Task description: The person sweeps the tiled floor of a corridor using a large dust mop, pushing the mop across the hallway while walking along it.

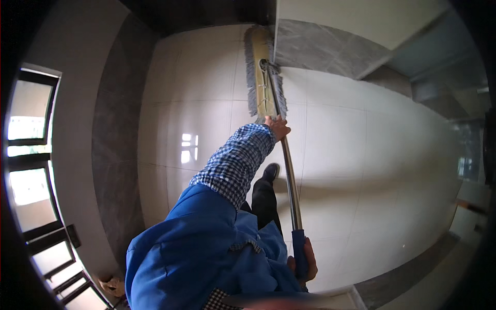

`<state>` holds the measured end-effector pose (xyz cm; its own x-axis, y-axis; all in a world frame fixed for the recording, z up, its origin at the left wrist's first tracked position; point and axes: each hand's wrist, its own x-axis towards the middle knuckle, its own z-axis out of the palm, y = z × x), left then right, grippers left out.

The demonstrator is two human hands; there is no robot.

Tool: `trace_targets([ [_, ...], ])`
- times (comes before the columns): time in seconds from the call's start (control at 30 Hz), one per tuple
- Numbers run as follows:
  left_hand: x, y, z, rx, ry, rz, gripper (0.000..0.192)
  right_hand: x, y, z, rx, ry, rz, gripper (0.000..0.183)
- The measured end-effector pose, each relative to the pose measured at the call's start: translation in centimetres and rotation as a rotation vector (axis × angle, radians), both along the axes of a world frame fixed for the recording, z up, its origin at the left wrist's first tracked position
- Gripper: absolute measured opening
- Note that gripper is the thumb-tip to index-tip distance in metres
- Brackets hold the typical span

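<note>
A flat dust mop lies on the tiled floor, its long head showing a yellowish cloth back, tie strings and a grey fringe. From a swivel joint on that head, the metal pole runs back towards me. My left hand, in a checked sleeve, grips the pole near the head's closer end. Lower down, my right hand is wrapped around the blue handle grip beside my body; part of it is hidden behind the grip.
The head's far right side lies beside a wall corner with grey marble skirting. A dark surface borders the floor ahead. On the left runs a wall with a dark skirting band and windows. My dark shoe stands left of the pole.
</note>
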<state>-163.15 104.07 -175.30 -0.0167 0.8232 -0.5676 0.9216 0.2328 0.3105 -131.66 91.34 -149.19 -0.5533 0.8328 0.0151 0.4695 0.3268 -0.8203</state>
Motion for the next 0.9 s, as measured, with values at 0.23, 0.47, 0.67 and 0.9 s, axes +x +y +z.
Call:
trace_targets([
  [0.23,-8.5,5.9,3.3,0.213,-0.235,0.144,0.028,-13.0,8.3,5.0,0.236,0.255,-0.008,0.035],
  [0.47,-7.1,11.8,3.6,0.375,-0.343,0.048,0.023,-18.7,17.8,7.8,0.395,0.87,-0.692,0.016],
  [0.67,-9.0,11.3,7.3,0.475,-0.403,0.082,0.022,-24.5,19.5,12.4,0.392,0.836,-0.496,0.028],
  [0.9,-13.9,5.4,9.7,0.419,-0.66,0.131,0.022,-31.5,17.8,15.4,0.466,0.758,-0.737,0.034],
])
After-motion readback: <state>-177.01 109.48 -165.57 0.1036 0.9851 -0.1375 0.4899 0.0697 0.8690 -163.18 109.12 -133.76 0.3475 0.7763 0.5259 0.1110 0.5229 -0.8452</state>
